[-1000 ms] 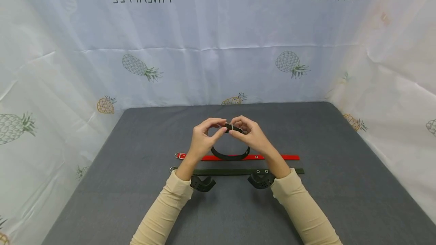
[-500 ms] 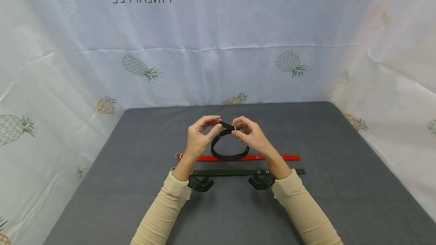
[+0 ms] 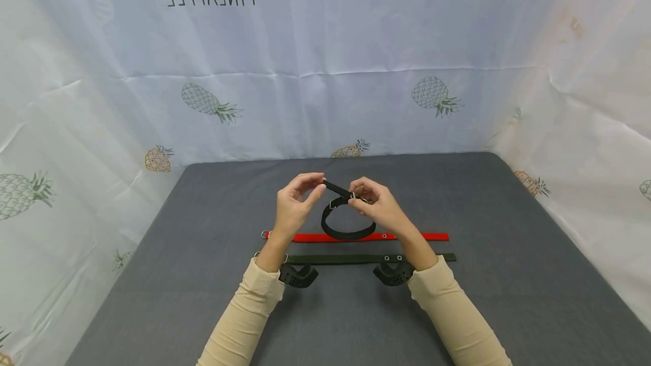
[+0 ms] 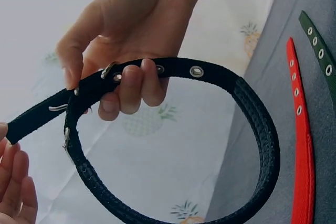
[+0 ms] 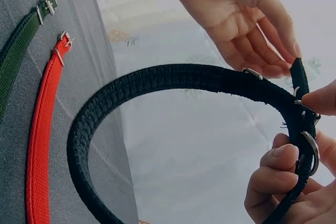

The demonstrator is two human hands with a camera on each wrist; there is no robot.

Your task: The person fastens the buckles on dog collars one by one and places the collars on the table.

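Note:
A black dog collar (image 3: 348, 235) is bent into a round loop, raised above the table, its strap end threaded through the metal buckle (image 5: 307, 109). With thumb and fingers my left hand (image 3: 294, 202) pinches the strap tip (image 4: 22, 127), which sticks out past the buckle to the left. My right hand (image 3: 380, 203) grips the collar at the buckle, thumb against the frame and fingers curled round the band by the D-ring (image 5: 311, 153). Metal eyelets (image 4: 197, 71) show along the strap in the left wrist view.
Below the loop, a red collar (image 3: 315, 238) lies straight across the grey table (image 3: 178, 275). Nearer to me lies a green collar (image 3: 330, 258), parallel to it. Black wrist mounts (image 3: 299, 275) hang under both wrists. White pineapple-print curtains (image 3: 315, 112) surround the table.
My left hand has moved left with the strap tip, drawing more strap out through the buckle. The right hand has shifted slightly right and down, and the loop shows more fully.

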